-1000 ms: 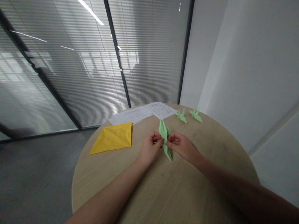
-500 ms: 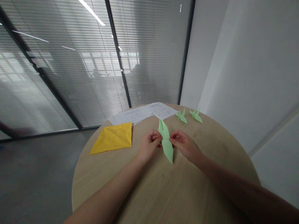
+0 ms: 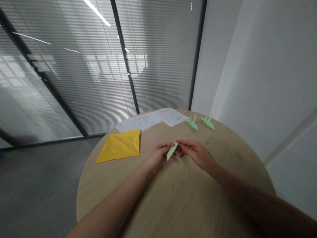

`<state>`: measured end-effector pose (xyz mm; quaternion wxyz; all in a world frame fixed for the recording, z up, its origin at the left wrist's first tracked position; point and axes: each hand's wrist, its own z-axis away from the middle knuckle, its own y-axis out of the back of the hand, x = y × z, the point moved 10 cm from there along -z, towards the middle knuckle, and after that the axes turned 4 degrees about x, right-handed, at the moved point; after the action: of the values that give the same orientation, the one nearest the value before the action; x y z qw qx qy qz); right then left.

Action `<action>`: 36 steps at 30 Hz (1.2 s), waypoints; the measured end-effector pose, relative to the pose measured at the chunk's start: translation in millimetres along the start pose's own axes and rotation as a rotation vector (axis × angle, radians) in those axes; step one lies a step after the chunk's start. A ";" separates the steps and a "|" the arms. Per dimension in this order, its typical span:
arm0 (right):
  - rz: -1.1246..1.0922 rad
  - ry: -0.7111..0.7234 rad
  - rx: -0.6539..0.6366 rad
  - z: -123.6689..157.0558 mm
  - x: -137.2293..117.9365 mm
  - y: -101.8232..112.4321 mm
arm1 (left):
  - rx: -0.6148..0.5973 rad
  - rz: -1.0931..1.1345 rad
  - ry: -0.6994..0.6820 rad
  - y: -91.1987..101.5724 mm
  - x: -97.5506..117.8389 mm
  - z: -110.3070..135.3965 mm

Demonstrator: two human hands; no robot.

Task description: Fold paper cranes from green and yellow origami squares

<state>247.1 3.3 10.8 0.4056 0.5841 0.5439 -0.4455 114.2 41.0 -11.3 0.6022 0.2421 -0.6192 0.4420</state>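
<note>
A piece of folded light-green origami paper [image 3: 171,152] is held above the middle of the round table [image 3: 173,198]. My left hand [image 3: 159,154] pinches it from the left, thumb on the near face. From the right, the fingertips of my right hand [image 3: 193,150] close on its upper end. Only a narrow slanted strip of the paper shows; the fingers hide the rest. Beyond my right hand stand two finished light-green paper cranes, one nearer the middle [image 3: 193,123] and one farther right [image 3: 208,122].
A creased yellow paper sheet [image 3: 123,144] lies at the left of the table. White printed sheets [image 3: 172,116] overlap along the far edge. Glass panels with blinds [image 3: 104,82] rise behind the table, and a white wall [image 3: 267,82] stands at the right.
The green paper has gone from an upright long shape, with both pointed ends showing, to a short strip turned in my fingers. My hands have drawn closer together around it.
</note>
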 end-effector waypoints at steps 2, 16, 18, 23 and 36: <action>0.013 -0.012 0.004 -0.5 1.7 0.4 | -0.023 0.009 0.017 -1.6 -0.8 1.0; -0.060 -0.159 0.025 -4.6 20.5 -0.4 | 0.007 -0.065 -0.047 -3.2 1.9 1.3; -0.072 -0.167 0.004 -3.8 20.0 -3.4 | 0.018 -0.061 -0.037 -2.6 0.8 1.6; -0.095 -0.162 -0.001 -2.2 16.7 -5.0 | 0.056 -0.047 -0.040 0.9 1.3 2.1; -0.015 -0.053 0.007 -3.5 17.7 -0.4 | 0.108 -0.274 -0.264 0.8 25.5 4.4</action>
<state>247.2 11.6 -5.3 0.4145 0.5696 0.5356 -0.4657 107.2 43.6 13.4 0.5565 0.4119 -0.6292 0.3531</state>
